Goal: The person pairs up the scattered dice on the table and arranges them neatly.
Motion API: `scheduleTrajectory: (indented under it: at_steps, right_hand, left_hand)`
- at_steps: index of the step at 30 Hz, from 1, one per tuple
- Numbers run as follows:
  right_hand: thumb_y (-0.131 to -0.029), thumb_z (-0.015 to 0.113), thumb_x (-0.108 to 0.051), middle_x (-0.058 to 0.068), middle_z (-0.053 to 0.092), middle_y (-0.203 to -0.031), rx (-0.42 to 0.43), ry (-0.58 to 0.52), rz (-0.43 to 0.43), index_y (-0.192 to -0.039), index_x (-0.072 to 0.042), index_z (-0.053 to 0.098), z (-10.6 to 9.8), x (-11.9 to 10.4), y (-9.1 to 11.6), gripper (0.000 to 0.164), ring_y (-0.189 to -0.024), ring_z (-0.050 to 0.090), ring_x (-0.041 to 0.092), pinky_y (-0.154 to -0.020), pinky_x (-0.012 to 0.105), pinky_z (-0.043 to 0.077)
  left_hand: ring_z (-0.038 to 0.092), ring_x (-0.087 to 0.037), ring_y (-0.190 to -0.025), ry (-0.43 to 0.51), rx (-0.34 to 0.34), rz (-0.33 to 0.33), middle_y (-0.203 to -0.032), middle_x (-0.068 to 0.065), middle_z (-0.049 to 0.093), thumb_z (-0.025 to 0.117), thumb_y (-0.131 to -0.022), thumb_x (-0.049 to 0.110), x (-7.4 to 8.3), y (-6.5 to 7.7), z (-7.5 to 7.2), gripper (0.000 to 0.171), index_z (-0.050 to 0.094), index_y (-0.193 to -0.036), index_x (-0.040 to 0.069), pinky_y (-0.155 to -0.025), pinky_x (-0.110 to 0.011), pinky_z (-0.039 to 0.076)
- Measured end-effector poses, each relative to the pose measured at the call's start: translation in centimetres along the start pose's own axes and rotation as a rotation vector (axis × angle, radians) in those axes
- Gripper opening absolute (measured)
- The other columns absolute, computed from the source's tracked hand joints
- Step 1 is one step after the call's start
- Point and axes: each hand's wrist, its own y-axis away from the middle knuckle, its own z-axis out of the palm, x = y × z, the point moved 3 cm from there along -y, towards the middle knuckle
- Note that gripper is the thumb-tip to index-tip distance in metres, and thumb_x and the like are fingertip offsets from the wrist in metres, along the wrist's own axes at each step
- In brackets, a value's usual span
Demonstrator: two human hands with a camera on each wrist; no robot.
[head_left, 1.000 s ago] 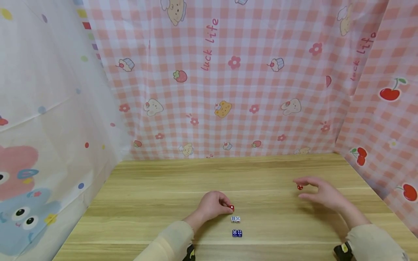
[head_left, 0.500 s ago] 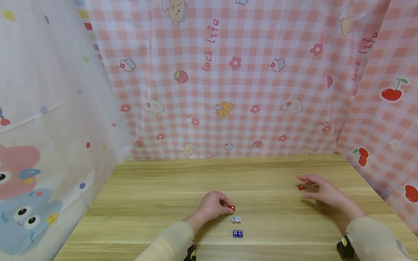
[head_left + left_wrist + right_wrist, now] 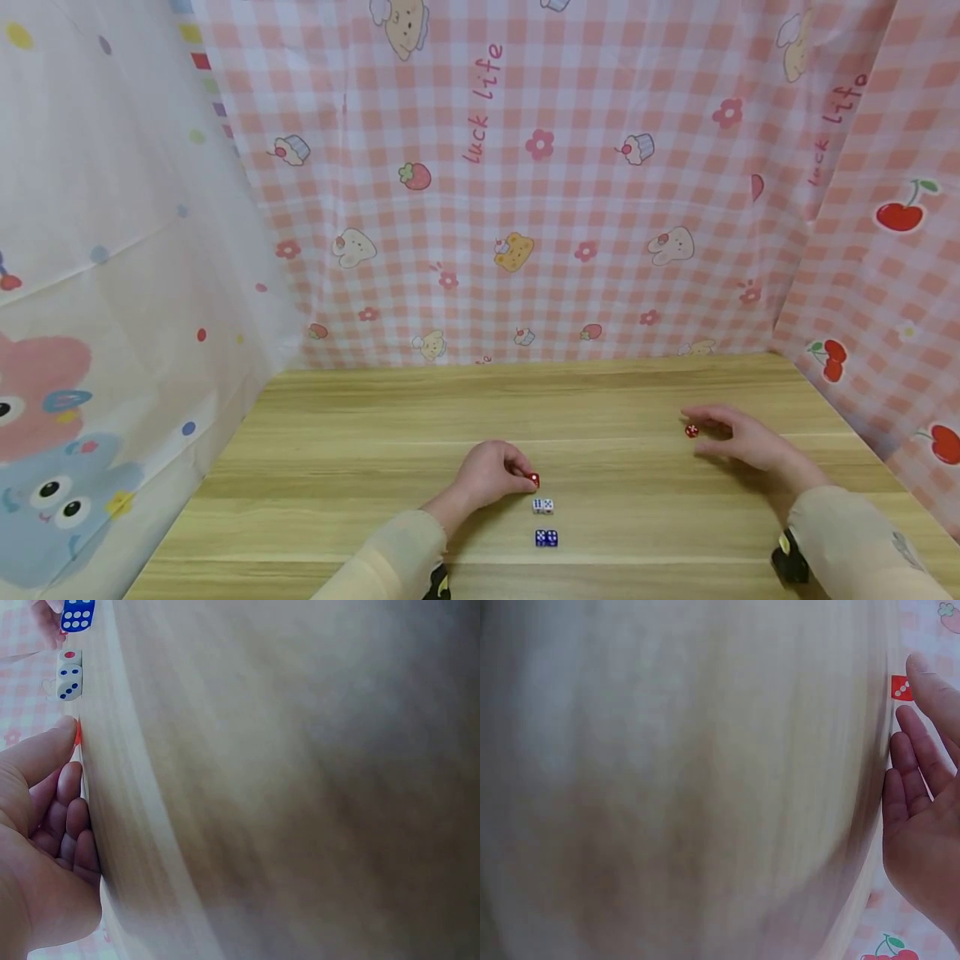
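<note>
My left hand (image 3: 491,473) rests on the table and pinches a red die (image 3: 534,480) between thumb and fingers. In the left wrist view only a red sliver of that die (image 3: 78,733) shows beside the thumb. Just nearer than it, two white dice (image 3: 543,506) sit side by side, and closer still lies a pair of blue dice (image 3: 547,538). Over to the right, another red die (image 3: 692,431) lies between the spread thumb and index finger of my right hand (image 3: 738,437). The right wrist view shows this die (image 3: 901,688) partly behind the thumb, with the fingers fairly straight.
A wooden table (image 3: 360,417) carries the dice. Pink checked cloth (image 3: 555,200) hangs behind it and along the right side, while a pale cartoon-print cloth (image 3: 150,250) covers the left.
My right hand has shifted slightly to the right around its red die, which stays about where it was. The left hand keeps its pinch on the other red die without moving.
</note>
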Motion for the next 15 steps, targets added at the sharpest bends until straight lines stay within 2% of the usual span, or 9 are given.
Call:
scheduleTrajectory:
  at_steps: [11,15]
  right_hand:
    - [-0.085,0.073,0.004,-0.010,0.066,-0.114,-0.010,-0.022,0.049,-0.120,0.012,0.061,-0.30,0.32,-0.30,0.037,-0.103,0.056,-0.004,-0.084,0.012,0.043]
    - [-0.086,0.072,0.005,-0.006,0.067,-0.112,-0.012,-0.009,0.045,-0.116,0.014,0.062,-0.26,0.39,-0.36,0.034,-0.102,0.056,-0.003,-0.083,0.012,0.043]
  left_hand:
    - [0.052,-0.003,-0.068,0.005,0.000,-0.002,-0.071,0.014,0.061,0.088,-0.074,0.016,0.05,0.03,-0.05,0.015,0.073,-0.075,0.018,-0.067,-0.025,0.043]
    - [0.052,-0.003,-0.068,0.004,0.001,0.001,-0.071,0.014,0.061,0.088,-0.074,0.016,0.04,0.02,-0.04,0.015,0.073,-0.074,0.018,-0.067,-0.025,0.043]
